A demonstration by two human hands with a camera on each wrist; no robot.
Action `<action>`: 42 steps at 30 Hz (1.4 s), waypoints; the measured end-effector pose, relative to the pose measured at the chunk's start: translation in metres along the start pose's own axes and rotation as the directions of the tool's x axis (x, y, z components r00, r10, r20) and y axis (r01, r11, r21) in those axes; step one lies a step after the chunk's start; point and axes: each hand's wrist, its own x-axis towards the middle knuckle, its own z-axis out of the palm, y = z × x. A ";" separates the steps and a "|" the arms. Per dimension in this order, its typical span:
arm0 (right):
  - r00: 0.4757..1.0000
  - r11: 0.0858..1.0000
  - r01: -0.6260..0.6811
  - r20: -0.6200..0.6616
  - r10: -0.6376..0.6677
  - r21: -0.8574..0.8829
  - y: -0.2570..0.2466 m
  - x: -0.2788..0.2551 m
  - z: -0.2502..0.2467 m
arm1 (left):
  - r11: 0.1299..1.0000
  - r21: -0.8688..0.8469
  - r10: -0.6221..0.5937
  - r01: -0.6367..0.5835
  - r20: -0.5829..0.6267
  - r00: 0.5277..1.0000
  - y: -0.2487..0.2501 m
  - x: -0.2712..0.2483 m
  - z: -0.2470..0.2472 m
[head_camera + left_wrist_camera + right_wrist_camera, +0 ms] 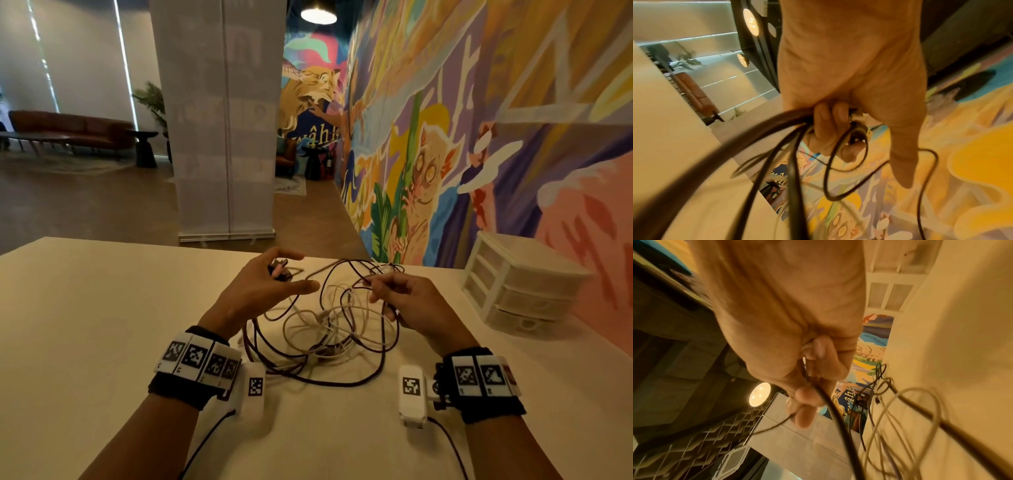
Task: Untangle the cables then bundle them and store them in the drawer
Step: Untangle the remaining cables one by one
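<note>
Tangle: dark maroon braided cable (pixel 342 380) and thin cream-white cable (pixel 310 317), interlaced, lie on the pale cream tabletop (pixel 102 308) at lower centre of the head view, between both wrists.
Left hand (pixel 253 291): left of centre; middle fingers curl round a dark plug (pixel 279 269) and cable strands, index and thumb extended.
Right hand (pixel 414 305): right of centre; fingers pinch a maroon strand.
Store: white translucent plastic three-drawer unit (pixel 517 284), right edge, all drawers appear closed.
Stage: judged untangling, nothing bundled.
Risk: pulling both ends apart may tighten crossings into a knot; the lifted mass could drag loops off the table.
</note>
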 end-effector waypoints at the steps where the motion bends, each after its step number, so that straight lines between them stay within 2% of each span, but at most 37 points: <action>1: 0.999 0.998 -0.032 0.031 0.034 -0.046 -0.002 0.002 -0.007 | 0.999 -0.044 -0.004 0.004 -0.007 1.000 0.004 -0.002 -0.005; 4: 0.994 0.994 -0.078 0.076 0.084 -0.082 -0.025 0.009 -0.035 | 0.972 -0.233 0.018 -0.024 -0.027 0.999 0.012 -0.007 -0.022; 5: 0.998 0.998 -0.057 0.018 0.057 -0.033 -0.035 0.014 -0.046 | 0.960 -0.277 0.042 -0.048 -0.025 0.999 0.015 -0.008 -0.029; 7: 0.974 0.998 0.048 -0.225 -0.037 0.042 -0.048 0.026 -0.071 | 0.923 -0.369 0.104 -0.109 -0.034 0.994 0.022 -0.009 -0.042; 8: 0.936 0.996 0.079 -0.340 -0.089 -0.044 -0.051 0.031 -0.083 | 0.893 -0.429 0.132 -0.139 -0.046 0.990 0.026 -0.008 -0.048; 9: 0.909 0.978 0.045 -0.397 -0.124 -0.201 -0.053 0.034 -0.091 | 0.862 -0.478 0.159 -0.170 -0.065 0.985 0.032 -0.008 -0.053; 11: 0.902 0.851 -0.066 -0.396 -0.172 -0.521 -0.050 0.031 -0.096 | 0.824 -0.525 0.190 -0.213 -0.098 0.977 0.045 -0.011 -0.059; 13: 0.888 0.779 -0.053 -0.386 -0.250 -0.625 -0.052 0.018 -0.081 | 0.811 -0.538 0.202 -0.230 -0.112 0.973 0.058 -0.012 -0.061; 14: 0.882 0.803 -0.008 -0.382 -0.275 -0.596 -0.058 0.009 -0.068 | 0.810 -0.538 0.207 -0.234 -0.110 0.972 0.063 -0.013 -0.059; 16: 0.925 0.884 0.124 -0.270 -0.267 -0.450 -0.075 -0.012 -0.036 | 0.810 -0.539 0.223 -0.232 -0.083 0.971 0.074 -0.014 -0.052; 17: 0.946 0.885 0.208 -0.144 -0.291 -0.417 -0.085 -0.021 -0.018 | 0.812 -0.540 0.222 -0.220 -0.063 0.973 0.080 -0.014 -0.047; 18: 0.945 0.860 0.294 -0.006 -0.326 -0.417 -0.095 -0.028 -0.002 | 0.817 -0.539 0.219 -0.204 -0.036 0.975 0.086 -0.013 -0.043; 20: 0.915 0.818 0.394 0.264 -0.305 -0.420 -0.110 -0.035 0.028 | 0.831 -0.526 0.236 -0.182 0.038 0.971 0.099 -0.013 -0.036; 21: 0.899 0.808 0.403 0.352 -0.262 -0.429 -0.115 -0.036 0.041 | 0.842 -0.508 0.252 -0.180 0.075 0.965 0.106 -0.013 -0.033; 23: 0.863 0.800 0.444 0.433 -0.261 -0.404 -0.118 -0.032 0.064 | 0.875 -0.442 0.281 -0.198 0.132 0.950 0.122 -0.013 -0.033; 25: 0.824 0.779 0.510 0.467 -0.322 -0.363 -0.117 -0.027 0.083 | 0.902 -0.369 0.296 -0.224 0.152 0.943 0.139 -0.015 -0.039; 26: 0.820 0.776 0.525 0.450 -0.353 -0.348 -0.121 -0.026 0.088 | 0.905 -0.355 0.303 -0.234 0.153 0.941 0.149 -0.015 -0.043; 28: 0.843 0.787 0.511 0.381 -0.380 -0.346 -0.127 -0.020 0.090 | 0.886 -0.398 0.319 -0.237 0.154 0.935 0.167 -0.017 -0.051; 30: 0.841 0.768 0.528 0.346 -0.416 -0.361 -0.138 -0.015 0.083 | 0.851 -0.473 0.325 -0.228 0.134 0.936 0.181 -0.018 -0.060; 32: 0.826 0.757 0.551 0.355 -0.437 -0.351 -0.148 -0.014 0.074 | 0.836 -0.483 0.331 -0.259 0.069 0.941 0.192 -0.016 -0.072; 35: 0.831 0.811 0.504 0.424 -0.361 -0.297 -0.157 -0.013 0.055 | 0.817 -0.476 0.350 -0.326 -0.040 0.936 0.205 -0.011 -0.094; 37: 0.834 0.801 0.497 0.439 -0.334 -0.334 -0.173 -0.008 0.033 | 0.791 -0.496 0.358 -0.360 -0.103 0.928 0.211 -0.006 -0.103; 40: 0.838 0.802 0.537 0.277 -0.471 -0.260 -0.200 -0.006 0.004 | 0.737 -0.526 0.380 -0.424 -0.196 0.904 0.222 0.002 -0.110; 41: 0.842 0.814 0.526 0.289 -0.456 -0.247 -0.203 -0.005 0.003 | 0.722 -0.526 0.390 -0.450 -0.228 0.892 0.226 0.004 -0.113; 42: 0.847 0.830 0.489 0.371 -0.380 -0.268 -0.206 -0.010 0.006 | 0.712 -0.517 0.401 -0.475 -0.254 0.880 0.231 0.005 -0.117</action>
